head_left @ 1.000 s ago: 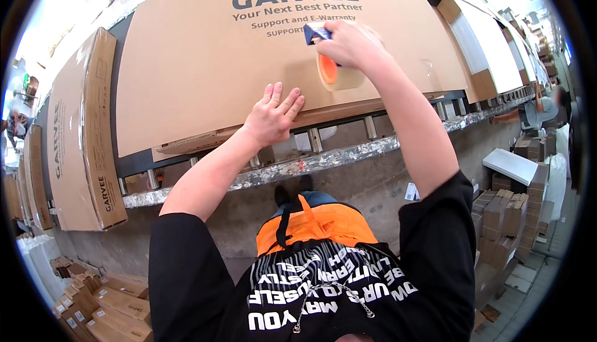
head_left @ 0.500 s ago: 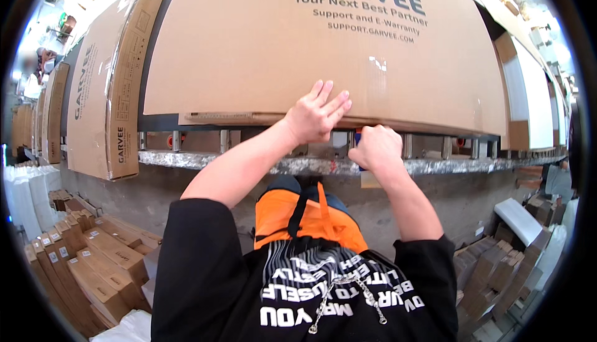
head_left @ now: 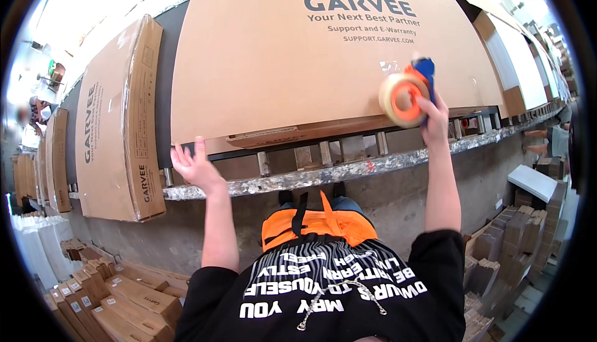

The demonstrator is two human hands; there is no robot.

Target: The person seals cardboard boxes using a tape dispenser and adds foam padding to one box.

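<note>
A large flat brown cardboard box [head_left: 267,74] lies across the roller conveyor, its printed top facing up. Along its near side a flap hangs partly loose, leaving a dark gap at the edge. My right hand [head_left: 434,117] grips a tape dispenser [head_left: 425,71], blue and orange with a wide roll of tape, held above the box's near right part and slightly blurred. At the near left corner of the box is my left hand [head_left: 198,166], fingers spread and holding nothing. A small piece of clear tape shines on the box top.
Metal rollers and a worn conveyor rail [head_left: 298,177] run along the near side. Another taped carton [head_left: 118,124] stands to the left. On the right is an opened box with a white panel [head_left: 513,62]. Stacked cartons [head_left: 134,305] fill the floor at lower left.
My right hand has risen from the near edge, bringing the tape dispenser up over the box. My left hand has left the box's front middle and moved to its near left corner.
</note>
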